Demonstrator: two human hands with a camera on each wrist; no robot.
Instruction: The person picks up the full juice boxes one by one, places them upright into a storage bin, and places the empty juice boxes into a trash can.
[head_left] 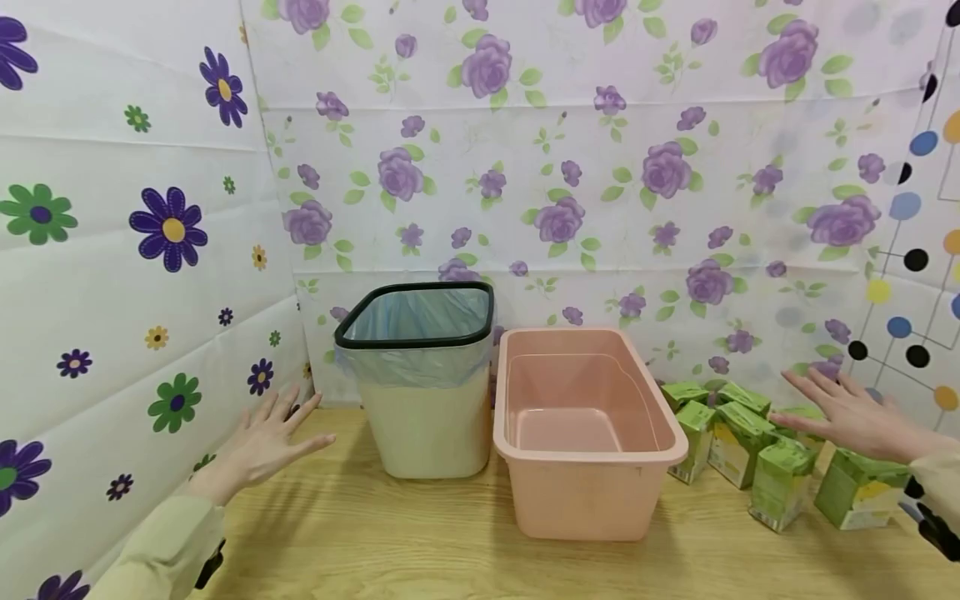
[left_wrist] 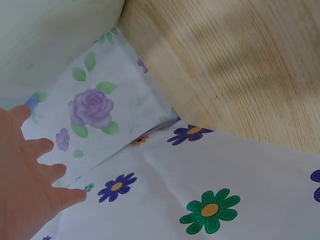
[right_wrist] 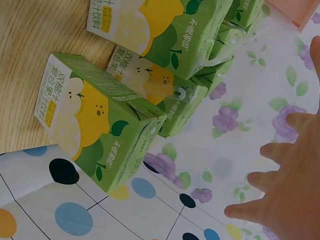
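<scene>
My left hand (head_left: 258, 443) hovers over the left side of the table, fingers spread, holding nothing. Nearest to it stands a cream trash bin (head_left: 427, 425) with a black rim and a pale plastic liner. On the right, my right hand (head_left: 862, 417) is held with fingers spread above several green juice boxes (head_left: 782, 482), touching none that I can see. In the right wrist view, a juice box (right_wrist: 100, 120) with yellow fruit pictures stands at the front of the group. A pink plastic tub (head_left: 585, 492) sits between the bin and the boxes, its visible inside bare.
The wooden table (head_left: 390, 542) is bounded by a floral cloth (head_left: 555, 167) behind and a daisy-print cloth (head_left: 97, 292) on the left. A dotted cloth (head_left: 911, 292) hangs on the right. Bin and tub stand close together near the back.
</scene>
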